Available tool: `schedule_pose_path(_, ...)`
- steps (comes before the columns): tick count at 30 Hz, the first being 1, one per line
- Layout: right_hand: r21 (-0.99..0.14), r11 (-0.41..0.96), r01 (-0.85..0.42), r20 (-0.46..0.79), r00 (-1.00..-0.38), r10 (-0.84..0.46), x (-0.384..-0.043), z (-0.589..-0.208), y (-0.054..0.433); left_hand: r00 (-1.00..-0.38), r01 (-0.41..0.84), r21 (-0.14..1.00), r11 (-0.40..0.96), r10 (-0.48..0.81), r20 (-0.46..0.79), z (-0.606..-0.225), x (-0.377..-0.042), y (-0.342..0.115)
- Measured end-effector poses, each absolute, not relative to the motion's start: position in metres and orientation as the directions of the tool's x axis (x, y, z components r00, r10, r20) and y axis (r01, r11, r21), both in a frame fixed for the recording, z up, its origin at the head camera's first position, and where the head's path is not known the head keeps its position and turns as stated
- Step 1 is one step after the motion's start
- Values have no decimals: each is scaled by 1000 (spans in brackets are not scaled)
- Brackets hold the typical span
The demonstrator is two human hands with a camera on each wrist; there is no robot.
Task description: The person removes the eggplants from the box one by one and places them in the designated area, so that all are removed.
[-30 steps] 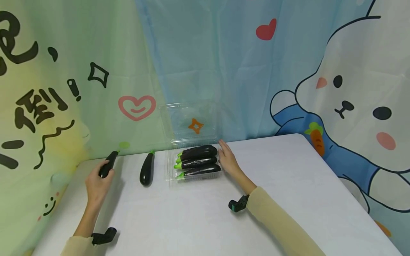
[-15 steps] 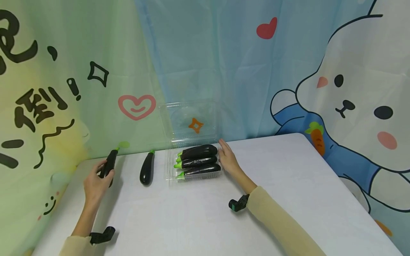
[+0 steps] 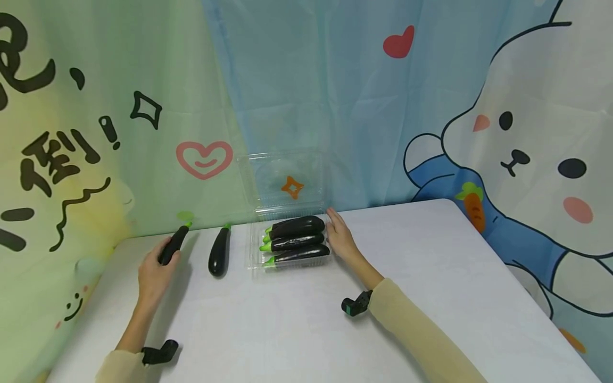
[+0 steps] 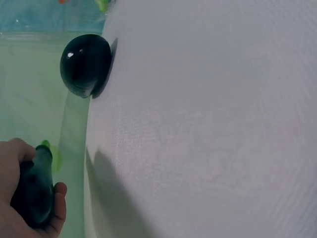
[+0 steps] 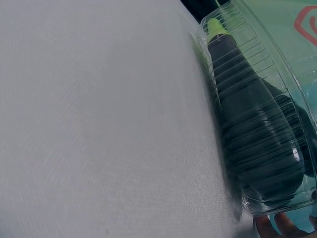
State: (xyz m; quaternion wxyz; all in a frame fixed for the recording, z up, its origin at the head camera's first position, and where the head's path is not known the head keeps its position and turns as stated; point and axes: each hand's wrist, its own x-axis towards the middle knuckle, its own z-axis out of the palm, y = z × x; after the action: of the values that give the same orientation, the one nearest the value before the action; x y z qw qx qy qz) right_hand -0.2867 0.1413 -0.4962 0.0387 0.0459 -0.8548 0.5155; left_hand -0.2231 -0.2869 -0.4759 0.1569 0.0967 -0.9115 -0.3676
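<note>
An eggplant [image 3: 173, 246] with a green stem is in the grip of my left hand [image 3: 155, 274], tilted stem-up and to the right; its shadow falls on the cloth. The left wrist view shows fingers and thumb curled round this eggplant [image 4: 37, 191]. Just right of it, a second eggplant [image 3: 218, 252] lies on the table. Several eggplants [image 3: 297, 227] lie side by side in a clear plastic clamshell box [image 3: 254, 258], stems to the left. My right hand [image 3: 341, 238] rests against the box's right end with fingers extended; only fingertips [image 5: 285, 224] show in the right wrist view.
The box's clear lid [image 3: 287, 167] stands raised at the back, against a printed curtain [image 3: 364, 133]. A white cloth covers the table [image 3: 297, 324]. Black wrist cameras [image 3: 160, 352] sit at both sleeves.
My left hand has moved to the right with its eggplant, nearer the loose one, after tilting it slightly. My right hand, the box and the loose eggplant have stayed in place.
</note>
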Motion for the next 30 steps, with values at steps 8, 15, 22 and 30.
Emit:
schedule_pose_path(8, -863, 488, -130, 122, -991, -49, -288, -496, 141, -931, -118, 687, 717, -321, 176, -478, -222, -287)
schedule_pose_path(15, -865, 486, -121, 115, -992, -42, -286, -494, 141, -919, -112, 686, 719, -338, 204, -481, -227, -285)
schedule_pose_path(22, -868, 484, -113, 107, -993, -40, -287, -495, 141, -922, -131, 673, 728, -339, 186, -483, -231, -281)
schedule_pose_path(30, -863, 492, -115, 106, -993, -46, -287, -497, 141, -939, -157, 658, 737, -317, 131, -488, -238, -280)
